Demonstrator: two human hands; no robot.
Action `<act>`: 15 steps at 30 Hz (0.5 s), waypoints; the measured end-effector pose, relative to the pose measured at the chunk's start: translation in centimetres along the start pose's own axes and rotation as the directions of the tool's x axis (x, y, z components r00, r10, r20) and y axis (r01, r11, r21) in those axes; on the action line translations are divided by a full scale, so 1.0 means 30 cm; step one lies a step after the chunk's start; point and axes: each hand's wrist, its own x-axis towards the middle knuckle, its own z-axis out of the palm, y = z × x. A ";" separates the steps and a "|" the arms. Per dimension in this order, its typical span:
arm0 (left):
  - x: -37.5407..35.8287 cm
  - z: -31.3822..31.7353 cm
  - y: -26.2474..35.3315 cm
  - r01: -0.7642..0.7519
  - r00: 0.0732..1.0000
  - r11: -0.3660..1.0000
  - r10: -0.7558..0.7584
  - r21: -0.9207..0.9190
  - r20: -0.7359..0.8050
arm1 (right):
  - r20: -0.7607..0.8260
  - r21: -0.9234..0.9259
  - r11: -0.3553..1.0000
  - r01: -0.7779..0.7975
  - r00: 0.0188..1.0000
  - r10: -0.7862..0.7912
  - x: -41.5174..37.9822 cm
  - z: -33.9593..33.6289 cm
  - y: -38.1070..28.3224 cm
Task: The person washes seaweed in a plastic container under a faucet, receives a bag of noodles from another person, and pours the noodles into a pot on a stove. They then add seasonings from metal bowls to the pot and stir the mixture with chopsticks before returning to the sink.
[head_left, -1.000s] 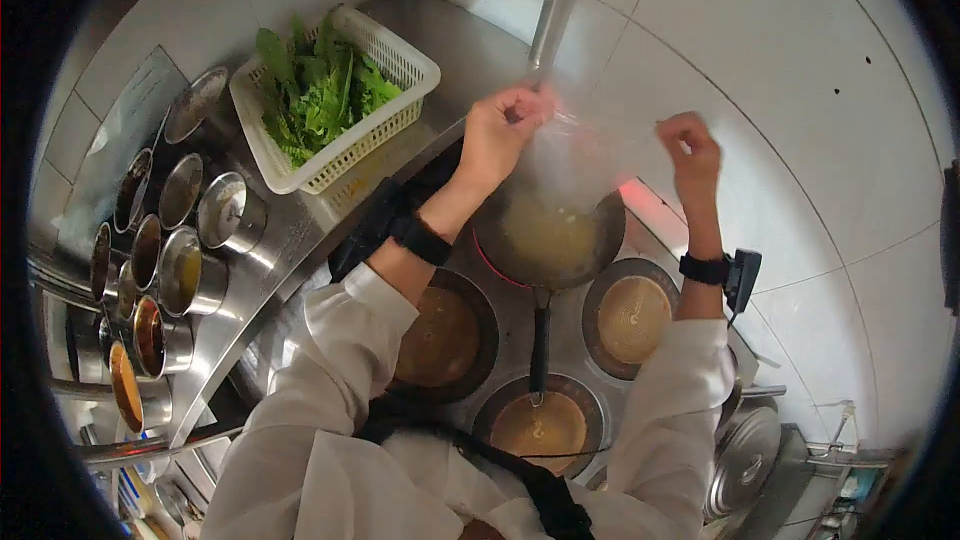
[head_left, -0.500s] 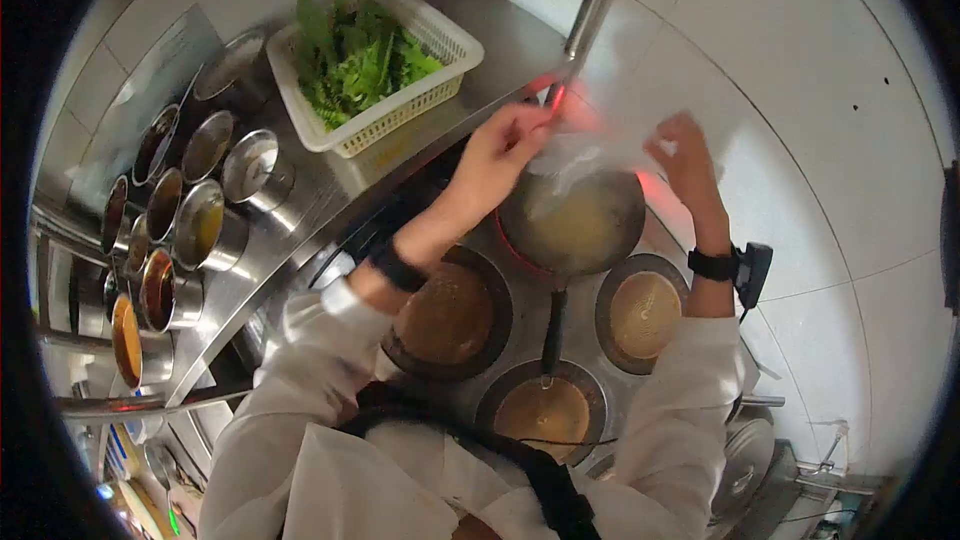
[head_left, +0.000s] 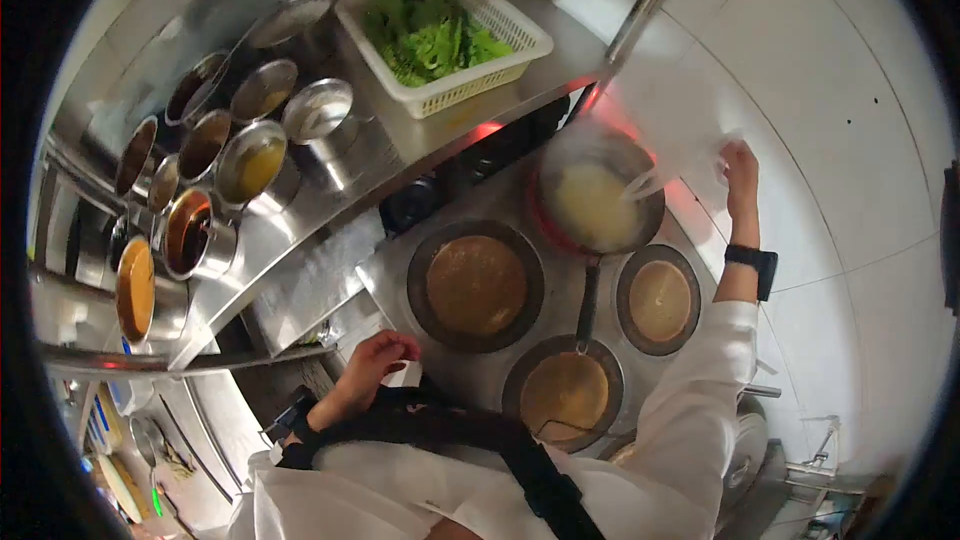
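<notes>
My right hand point(head_left: 739, 172) is raised beside the back pan, its fingers closed on a thin, clear plastic bag point(head_left: 690, 165) that hangs over the pan's right side. The back pan point(head_left: 598, 202) holds pale yellow contents, with steam above, and its black handle points toward me. Low at the left, away from the pans, my left hand point(head_left: 375, 365) has curled fingers close to a small white thing; what it holds, if anything, I cannot make out. A dark pan with brown contents point(head_left: 477, 286) lies between my hands.
Two smaller pans, front point(head_left: 565, 395) and right point(head_left: 658, 300), hold light brown contents. A white basket of leafy greens point(head_left: 440, 45) stands on the steel shelf, beside several metal pots of sauces point(head_left: 252, 165). A tiled wall point(head_left: 830, 140) rises at the right.
My left hand has drawn back from above the back pan to the lower left. My right hand still is raised beside the pan, slightly further right in view. The view has shifted.
</notes>
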 end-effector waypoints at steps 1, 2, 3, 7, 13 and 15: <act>-0.026 0.001 0.000 -0.024 1.000 1.000 0.024 -0.016 -0.015 | -0.016 -0.135 0.990 -0.030 0.999 0.028 0.000 -0.001 -0.016; -0.049 -0.004 0.006 -0.050 0.998 0.999 0.050 -0.020 -0.024 | -0.048 -0.263 0.963 -0.059 0.998 0.048 -0.006 -0.006 -0.033; -0.071 -0.010 0.007 -0.102 0.995 0.994 0.103 -0.046 0.011 | -0.113 0.046 0.999 0.000 0.994 0.005 -0.014 -0.014 -0.068; -0.149 -0.022 0.006 -0.130 0.987 0.987 0.138 -0.097 0.087 | 0.216 0.278 0.957 0.086 0.965 -0.149 -0.350 0.200 -0.356; -0.214 0.022 -0.019 -0.070 0.920 0.883 0.237 -0.463 0.313 | 0.924 0.199 0.980 0.006 0.331 -0.190 -1.196 0.606 -0.341; -0.205 0.044 -0.071 -0.209 0.933 0.920 0.289 -0.330 0.216 | 0.977 0.185 0.969 -0.164 0.133 -0.164 -1.330 0.583 -0.372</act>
